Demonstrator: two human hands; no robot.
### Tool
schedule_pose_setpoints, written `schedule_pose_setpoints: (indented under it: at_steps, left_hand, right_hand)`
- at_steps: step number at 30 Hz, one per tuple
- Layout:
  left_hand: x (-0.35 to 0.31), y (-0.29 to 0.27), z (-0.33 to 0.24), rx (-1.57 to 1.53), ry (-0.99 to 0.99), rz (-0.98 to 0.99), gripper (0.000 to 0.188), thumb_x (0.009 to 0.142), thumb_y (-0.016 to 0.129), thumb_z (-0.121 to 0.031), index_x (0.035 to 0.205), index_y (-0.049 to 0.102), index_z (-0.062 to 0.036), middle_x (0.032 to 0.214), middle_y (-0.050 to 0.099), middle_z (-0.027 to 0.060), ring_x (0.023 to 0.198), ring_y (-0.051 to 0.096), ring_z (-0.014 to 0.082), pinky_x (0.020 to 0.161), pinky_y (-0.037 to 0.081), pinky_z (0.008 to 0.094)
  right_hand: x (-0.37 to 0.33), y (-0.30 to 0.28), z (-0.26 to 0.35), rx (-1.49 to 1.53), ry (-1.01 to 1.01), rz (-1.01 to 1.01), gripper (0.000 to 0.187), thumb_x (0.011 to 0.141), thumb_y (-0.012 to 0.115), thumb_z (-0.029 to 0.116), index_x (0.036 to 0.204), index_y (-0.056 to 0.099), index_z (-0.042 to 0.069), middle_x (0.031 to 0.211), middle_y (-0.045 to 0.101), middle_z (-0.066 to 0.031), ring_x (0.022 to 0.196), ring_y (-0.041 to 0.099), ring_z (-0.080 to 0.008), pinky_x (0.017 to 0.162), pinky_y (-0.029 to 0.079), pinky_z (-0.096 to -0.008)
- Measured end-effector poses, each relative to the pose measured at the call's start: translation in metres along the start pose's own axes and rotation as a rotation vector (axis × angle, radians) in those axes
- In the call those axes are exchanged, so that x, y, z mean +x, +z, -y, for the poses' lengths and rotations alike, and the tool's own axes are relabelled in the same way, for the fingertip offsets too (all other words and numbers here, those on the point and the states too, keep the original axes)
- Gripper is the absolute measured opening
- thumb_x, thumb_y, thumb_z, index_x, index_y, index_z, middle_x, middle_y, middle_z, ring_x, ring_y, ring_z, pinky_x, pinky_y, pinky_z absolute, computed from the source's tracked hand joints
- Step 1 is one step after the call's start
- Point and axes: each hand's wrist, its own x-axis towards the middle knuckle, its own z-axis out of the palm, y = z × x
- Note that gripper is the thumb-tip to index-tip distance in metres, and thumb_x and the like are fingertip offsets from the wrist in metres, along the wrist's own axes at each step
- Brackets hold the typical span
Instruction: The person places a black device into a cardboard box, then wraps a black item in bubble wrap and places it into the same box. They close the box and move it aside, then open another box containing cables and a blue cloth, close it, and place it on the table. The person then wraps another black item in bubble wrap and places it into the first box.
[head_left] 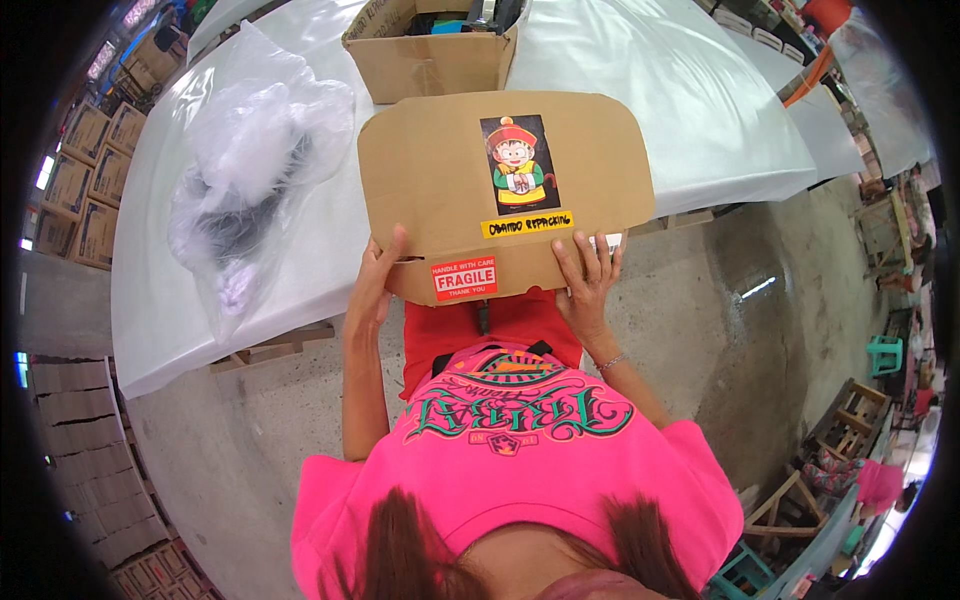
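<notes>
The brown cardboard carton (430,170) is held by both hands at its near side, in front of the person's body. By the left grip (376,275) the near left corner is clasped, with the thumb laid along the upper face and the other fingers mostly hidden. By the right grip (588,283) the near right part is held, the fingers slightly spread over the face and a white label (606,243) partly covered by them. A thin bracelet (611,361) is worn on the right wrist.

The carton is seen with rounded far corners, and its upper face is marked with a dark picture sticker (517,165) of a cartoon figure in a red hat. A yellow strip (527,225) is placed just nearer, and a red-and-white label (464,278) is set near the left thumb. The far part of the carton is seen against the white-covered tabletop (680,100); whether the two are touching cannot be told.

Just beyond the carton, an open cardboard box (430,68) is set on the tabletop, with blue and black items (447,27) held inside. To the left, a crumpled clear plastic bag (250,140) is spread. Farther left, closed cartons (85,180) are stacked. To the right, a green stool (884,356) and wooden frames (850,420) are seen on the concrete floor (650,310).
</notes>
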Motion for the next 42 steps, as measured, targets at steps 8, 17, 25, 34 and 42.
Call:
schedule_pose_setpoints:
  at_steps: [8, 17, 25, 34, 42]
  left_hand:
    - [-0.002, 0.013, -0.004, 0.143, 0.119, 0.018, 0.072, 0.079, 0.078, -0.024, 0.134, 0.039, 0.0000, 0.126, 0.053, 0.0128, 0.118, 0.051, 0.0201, 0.099, 0.042, 0.0344]
    - [-0.020, 0.026, 0.002, -0.191, -0.081, 0.041, 0.066, 0.078, 0.077, -0.018, 0.132, 0.043, 0.0009, 0.124, 0.055, 0.0122, 0.111, 0.056, 0.0198, 0.091, 0.049, 0.0328]
    - [-0.029, 0.037, 0.007, -0.187, -0.135, 0.078, 0.065, 0.081, 0.075, -0.025, 0.132, 0.044, 0.0003, 0.123, 0.055, 0.0114, 0.112, 0.055, 0.0187, 0.095, 0.045, 0.0322]
    - [-0.040, 0.077, -0.032, -0.038, -0.016, 0.248, 0.059, 0.086, 0.069, -0.029, 0.131, 0.046, 0.0011, 0.123, 0.056, 0.0095, 0.115, 0.052, 0.0180, 0.096, 0.042, 0.0310]
    - [-0.035, 0.100, -0.084, -0.166, 0.216, 0.525, 0.075, 0.094, 0.052, -0.042, 0.150, 0.013, -0.0115, 0.138, 0.033, 0.0122, 0.120, 0.045, 0.0215, 0.100, 0.039, 0.0368]
  right_hand:
    - [0.000, -0.006, -0.010, 0.161, 0.131, -0.121, 0.074, 0.068, 0.064, 0.000, 0.137, 0.048, 0.020, 0.146, 0.034, -0.0116, 0.141, 0.021, -0.0361, 0.115, 0.008, -0.0553]
    - [0.010, -0.045, 0.025, -0.005, 0.213, 0.015, 0.074, 0.070, 0.068, 0.005, 0.139, 0.045, 0.019, 0.149, 0.031, -0.0145, 0.141, 0.021, -0.0383, 0.114, 0.009, -0.0568]
    - [0.033, -0.041, 0.031, -0.096, -0.005, 0.177, 0.071, 0.072, 0.064, 0.005, 0.138, 0.049, 0.028, 0.149, 0.036, -0.0056, 0.134, 0.032, -0.0311, 0.107, 0.021, -0.0482]
    - [0.076, -0.046, -0.020, -0.062, -0.160, 0.007, 0.069, 0.075, 0.072, 0.025, 0.139, 0.046, 0.019, 0.142, 0.041, -0.0112, 0.125, 0.042, -0.0336, 0.105, 0.023, -0.0473]
    - [0.167, -0.097, -0.038, 0.469, 0.086, 0.108, 0.079, 0.064, 0.083, 0.019, 0.131, 0.045, -0.001, 0.128, 0.051, -0.0175, 0.119, 0.051, -0.0298, 0.097, 0.044, -0.0404]
